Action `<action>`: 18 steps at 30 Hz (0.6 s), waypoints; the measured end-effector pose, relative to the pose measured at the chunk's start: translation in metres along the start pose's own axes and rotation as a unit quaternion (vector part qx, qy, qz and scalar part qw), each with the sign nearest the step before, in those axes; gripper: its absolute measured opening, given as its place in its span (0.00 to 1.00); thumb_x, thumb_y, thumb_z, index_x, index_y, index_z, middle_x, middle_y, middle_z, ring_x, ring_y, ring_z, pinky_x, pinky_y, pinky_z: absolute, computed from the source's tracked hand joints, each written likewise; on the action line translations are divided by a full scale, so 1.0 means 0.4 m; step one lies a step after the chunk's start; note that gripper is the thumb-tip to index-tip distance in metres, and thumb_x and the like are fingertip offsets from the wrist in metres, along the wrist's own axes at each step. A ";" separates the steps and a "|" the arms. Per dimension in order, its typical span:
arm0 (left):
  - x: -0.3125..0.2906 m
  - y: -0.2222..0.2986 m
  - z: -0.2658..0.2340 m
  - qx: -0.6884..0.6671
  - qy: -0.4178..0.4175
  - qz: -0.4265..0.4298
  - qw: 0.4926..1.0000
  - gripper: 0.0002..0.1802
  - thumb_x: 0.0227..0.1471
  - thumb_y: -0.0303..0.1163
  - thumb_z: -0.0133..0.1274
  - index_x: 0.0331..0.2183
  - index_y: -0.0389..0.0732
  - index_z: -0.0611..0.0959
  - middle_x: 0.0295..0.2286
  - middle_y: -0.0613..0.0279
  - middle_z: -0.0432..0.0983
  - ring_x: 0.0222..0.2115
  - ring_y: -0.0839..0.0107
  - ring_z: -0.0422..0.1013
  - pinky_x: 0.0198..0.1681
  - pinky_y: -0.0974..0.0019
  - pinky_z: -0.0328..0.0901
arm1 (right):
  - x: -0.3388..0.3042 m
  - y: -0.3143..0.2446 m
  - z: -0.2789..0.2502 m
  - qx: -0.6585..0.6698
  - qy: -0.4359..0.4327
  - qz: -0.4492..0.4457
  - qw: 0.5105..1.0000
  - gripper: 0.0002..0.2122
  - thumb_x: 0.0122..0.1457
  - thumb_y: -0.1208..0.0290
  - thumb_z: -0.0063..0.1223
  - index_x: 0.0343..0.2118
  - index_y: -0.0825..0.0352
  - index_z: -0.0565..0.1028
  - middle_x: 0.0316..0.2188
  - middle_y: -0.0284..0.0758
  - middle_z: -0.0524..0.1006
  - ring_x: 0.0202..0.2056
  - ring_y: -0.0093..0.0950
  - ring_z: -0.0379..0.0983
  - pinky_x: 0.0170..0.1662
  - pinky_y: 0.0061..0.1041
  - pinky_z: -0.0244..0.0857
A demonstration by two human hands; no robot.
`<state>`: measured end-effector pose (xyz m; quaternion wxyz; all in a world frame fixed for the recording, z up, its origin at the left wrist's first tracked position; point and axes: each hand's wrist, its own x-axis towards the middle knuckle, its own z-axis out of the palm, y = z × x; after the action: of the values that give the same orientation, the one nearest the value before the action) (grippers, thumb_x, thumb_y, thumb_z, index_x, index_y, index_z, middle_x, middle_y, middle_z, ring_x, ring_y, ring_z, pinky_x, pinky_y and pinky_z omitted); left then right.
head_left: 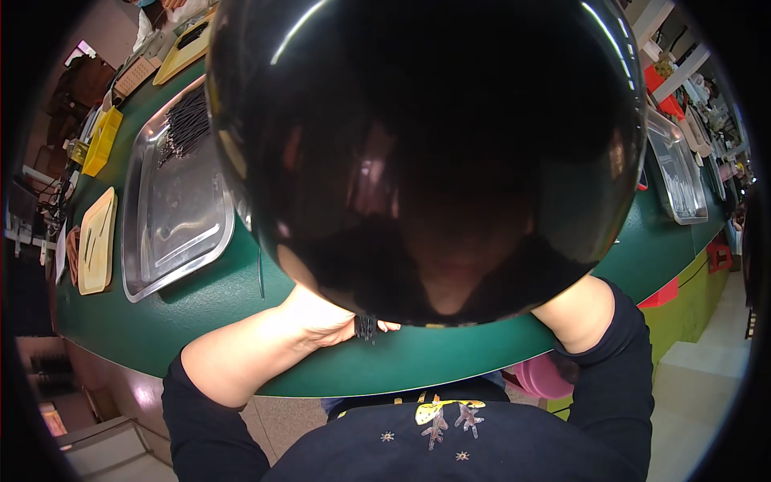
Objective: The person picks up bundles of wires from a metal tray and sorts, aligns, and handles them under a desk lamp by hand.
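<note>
Black strands (366, 328) sat pinched in the left hand (325, 317), by the glossy dome (450, 177) hiding the right hand, whose grip I couldn't tell! Holding seemed the step; next called for steadiness.

And right now, no readable text, label, brand, number or sign is showing anywhere in view.
</note>
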<state>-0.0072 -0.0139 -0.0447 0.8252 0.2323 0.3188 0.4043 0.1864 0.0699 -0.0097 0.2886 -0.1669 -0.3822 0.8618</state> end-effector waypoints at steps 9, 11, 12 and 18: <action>0.002 0.029 0.030 -0.080 -0.064 -0.021 0.994 0.09 0.55 0.32 0.47 0.36 0.36 0.74 0.22 0.59 0.74 0.17 0.71 0.70 0.19 0.73 0.64 | 0.010 -0.018 0.028 -0.175 -0.025 0.013 0.984 0.05 0.54 0.72 0.53 0.25 0.67 0.73 0.17 0.25 0.70 0.17 0.11 0.61 0.20 0.12 0.53; 0.001 0.024 0.028 -0.036 -0.048 0.008 0.998 0.09 0.54 0.31 0.48 0.35 0.36 0.74 0.22 0.58 0.74 0.17 0.71 0.70 0.20 0.72 0.65 | 0.014 0.014 0.045 -0.258 0.029 -0.055 0.964 0.06 0.53 0.71 0.55 0.25 0.67 0.74 0.18 0.25 0.72 0.19 0.11 0.64 0.22 0.12 0.55; 0.004 0.024 0.029 0.010 -0.037 0.034 0.999 0.08 0.53 0.30 0.48 0.34 0.35 0.74 0.22 0.56 0.74 0.16 0.70 0.70 0.20 0.71 0.66 | 0.012 0.013 0.065 -0.257 0.073 -0.073 0.961 0.06 0.55 0.70 0.53 0.25 0.67 0.74 0.18 0.25 0.72 0.19 0.11 0.63 0.22 0.12 0.56; 0.002 0.053 0.064 0.076 -0.002 0.053 0.996 0.06 0.52 0.27 0.49 0.31 0.35 0.73 0.22 0.54 0.74 0.16 0.68 0.71 0.21 0.69 0.67 | 0.013 0.020 0.002 -0.171 0.047 -0.035 0.983 0.11 0.59 0.65 0.46 0.25 0.66 0.72 0.18 0.26 0.70 0.19 0.12 0.63 0.23 0.12 0.57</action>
<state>0.0006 -0.0044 -0.0137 0.7832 0.3119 0.3339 0.4217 0.1790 0.0685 -0.0156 0.3038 -0.2406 -0.5157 0.7641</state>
